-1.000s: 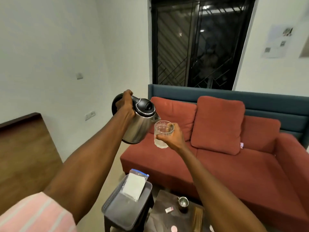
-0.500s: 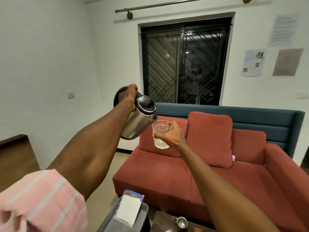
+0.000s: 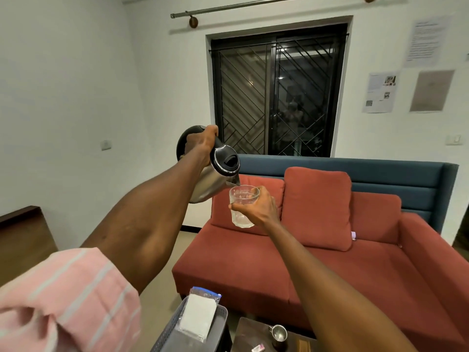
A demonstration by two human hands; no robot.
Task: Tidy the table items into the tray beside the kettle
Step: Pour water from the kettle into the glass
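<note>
— Two hands are up in front of the red sofa (image 3: 317, 262), well above the furniture. Why so high?

— Judging by the pose, the person is pouring. The left hand (image 3: 200, 143) is curled round the black handle of the steel kettle (image 3: 215, 179) and tips it so the spout sits just over the rim of the drinking glass (image 3: 243, 208). The right hand (image 3: 256, 208) wraps its fingers round that glass and holds it upright under the spout; whether water is running cannot be told.

— And the things that are meant to be tidied?

— Down at the bottom edge. The grey tray (image 3: 175, 326) sits on a dark stool beside the low desk (image 3: 248, 334), and a clear bag of white powder (image 3: 199, 317) already lies in it. On the desk stand a small metal cup (image 3: 278, 335) and a small pink sachet (image 3: 258, 348), not yet in the tray. The kettle is not beside the tray at present; it is in the air.

— What differs from half a second ago?

— The kettle is tilted further, with its spout closer over the glass. The view has lifted a little, so more of the wall and curtain rod (image 3: 241, 6) shows. Both grips are unchanged.
</note>
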